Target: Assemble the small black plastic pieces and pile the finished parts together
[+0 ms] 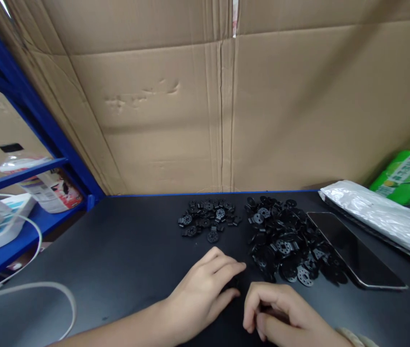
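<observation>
My left hand [208,289] rests low over the black table, its thumb and fingers apart around a small dark thing that I cannot make out clearly. Close on its right, my right hand [280,311] has its fingers curled in towards the thumb; what they hold, if anything, is hidden. Beyond my left hand lies a smaller pile of black round plastic parts [212,235] with holes in them. A larger heap of similar black parts [283,246] lies beyond my right hand.
A dark tablet-like device [356,250] borders the large heap. Behind it are a silvery plastic package [381,212] and a green packet [407,176]. At left, a blue shelf [56,219] holds a bottle [51,188] and a power strip; a white cable [60,286] loops onto the table.
</observation>
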Available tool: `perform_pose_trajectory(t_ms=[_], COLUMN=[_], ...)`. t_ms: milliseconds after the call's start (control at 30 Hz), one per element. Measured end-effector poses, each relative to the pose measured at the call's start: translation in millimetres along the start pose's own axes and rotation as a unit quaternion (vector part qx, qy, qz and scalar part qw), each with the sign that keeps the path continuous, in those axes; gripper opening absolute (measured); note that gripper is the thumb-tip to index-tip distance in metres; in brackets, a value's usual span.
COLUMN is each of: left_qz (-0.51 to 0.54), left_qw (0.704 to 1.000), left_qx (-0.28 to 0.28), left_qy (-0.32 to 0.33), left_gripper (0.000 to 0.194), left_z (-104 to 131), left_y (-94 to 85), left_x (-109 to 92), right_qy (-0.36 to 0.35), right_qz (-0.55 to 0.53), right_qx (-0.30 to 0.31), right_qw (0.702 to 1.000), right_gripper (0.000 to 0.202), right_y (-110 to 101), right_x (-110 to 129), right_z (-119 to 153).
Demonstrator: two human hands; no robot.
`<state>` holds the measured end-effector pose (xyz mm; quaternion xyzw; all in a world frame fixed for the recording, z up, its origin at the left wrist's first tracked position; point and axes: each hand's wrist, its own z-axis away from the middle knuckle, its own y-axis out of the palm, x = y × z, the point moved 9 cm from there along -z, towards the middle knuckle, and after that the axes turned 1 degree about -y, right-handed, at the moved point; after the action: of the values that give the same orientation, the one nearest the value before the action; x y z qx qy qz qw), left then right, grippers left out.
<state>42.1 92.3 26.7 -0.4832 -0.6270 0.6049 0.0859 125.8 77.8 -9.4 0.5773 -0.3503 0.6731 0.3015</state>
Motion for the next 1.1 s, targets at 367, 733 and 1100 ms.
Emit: perform_pose_trajectory(t_ms=[367, 733, 1100], left_qz=[0.187, 0.246, 0.21], left_qw=[0.964, 0.954, 0.967], left_qx=[-0.178, -0.169, -0.139], left_qy=[0.069, 0.031, 0.029], left_gripper=[0.027, 0.019, 0.019], left_z=[11.6, 8.0, 7.8], left_y=[-32.4, -20.0, -11.2], left_x=[-20.7, -13.2, -17.7], right_qy=[0.021, 0.035, 0.02], right_qz=[-0.191, -0.36, -0.33], right_qx=[-0.016, 0.131, 0.124], right_qw=[0.981, 0.923, 0.936], right_gripper=[0.04, 0.034, 0.041], right_y=[4.0, 26.2, 28.8], right_x=[-7.3, 9.0, 8.5], right_z=[-0.8, -13.5, -16.7])
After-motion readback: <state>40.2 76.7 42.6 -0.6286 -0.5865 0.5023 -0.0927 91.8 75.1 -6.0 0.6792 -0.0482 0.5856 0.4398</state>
